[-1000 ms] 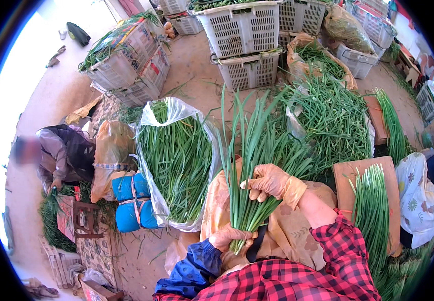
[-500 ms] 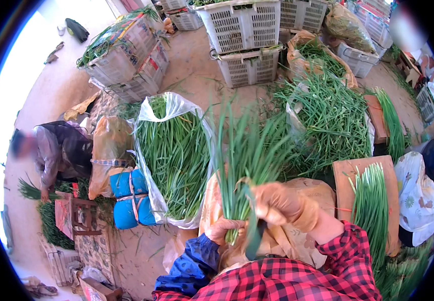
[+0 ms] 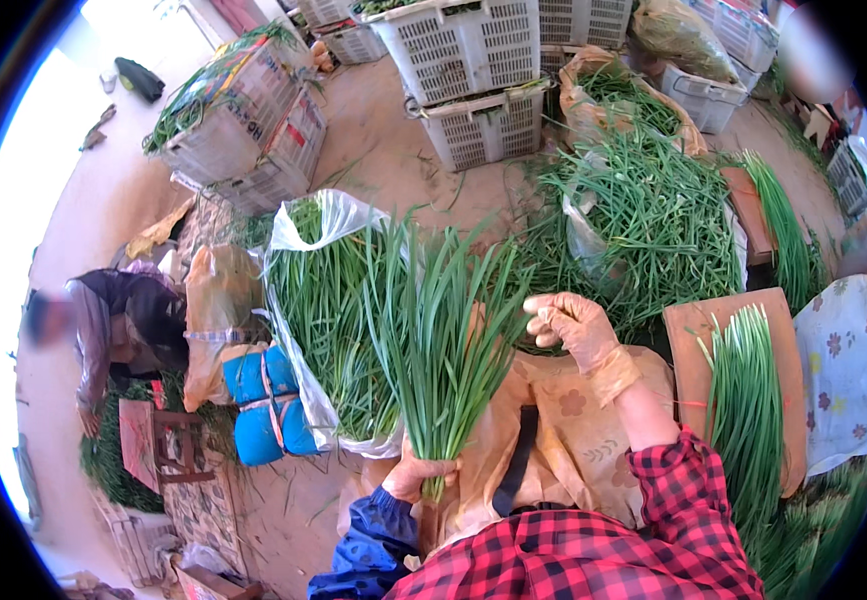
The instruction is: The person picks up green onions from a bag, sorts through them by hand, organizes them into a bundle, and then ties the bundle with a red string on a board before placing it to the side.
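The right hand point(image 3: 575, 338), loosely curled, has been withdrawn, so the green bunch point(image 3: 443, 345) is now clamped by the left hand point(image 3: 419, 476) alone.

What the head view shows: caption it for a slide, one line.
Left hand holds a bunch of green leaves; the gloved right hand hovers to its right.

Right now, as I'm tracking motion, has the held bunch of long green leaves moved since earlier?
Yes: the bunch moved left, toward the translucent white plastic bag.
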A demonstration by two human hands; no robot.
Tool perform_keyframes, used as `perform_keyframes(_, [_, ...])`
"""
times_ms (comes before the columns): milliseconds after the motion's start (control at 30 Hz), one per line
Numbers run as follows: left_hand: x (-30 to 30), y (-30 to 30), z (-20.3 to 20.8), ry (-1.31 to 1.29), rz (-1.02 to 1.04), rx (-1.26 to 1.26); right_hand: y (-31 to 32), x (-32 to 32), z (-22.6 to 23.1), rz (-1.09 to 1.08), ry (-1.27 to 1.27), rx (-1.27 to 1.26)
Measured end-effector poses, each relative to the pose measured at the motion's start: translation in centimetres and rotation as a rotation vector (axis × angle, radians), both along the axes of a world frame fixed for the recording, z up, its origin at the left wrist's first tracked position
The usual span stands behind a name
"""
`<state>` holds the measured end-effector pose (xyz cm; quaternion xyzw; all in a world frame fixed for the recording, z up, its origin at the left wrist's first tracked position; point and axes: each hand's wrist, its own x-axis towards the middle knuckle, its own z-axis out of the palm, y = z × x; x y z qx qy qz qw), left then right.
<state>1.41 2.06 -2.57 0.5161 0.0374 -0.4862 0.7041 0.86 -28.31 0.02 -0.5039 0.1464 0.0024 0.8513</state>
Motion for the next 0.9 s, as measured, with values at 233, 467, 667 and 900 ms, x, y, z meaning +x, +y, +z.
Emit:
perform_keyframes(233, [0.2,2.4,1.6,0.003,-0.203,0.040,0.0,1.8,-0.5,0.191,0.272,-0.140])
perform_keyframes(467, [0.6,3.6,2.4,-0.121,-0.219,0.172,-8.6,-1.1,-1.8,-0.632,0.070,-0.367])
perform_keyframes(667, [2.7,2.0,3.8,0.116,-0.267,0.244,5.4,-2.1,9.2,0.261,-0.693,-1.382])
perform_keyframes(900, [4.2,-0.9,4.9,0.093,-0.533,0.276,12.4,-2.2,3.9,0.431,-0.998,-1.687])
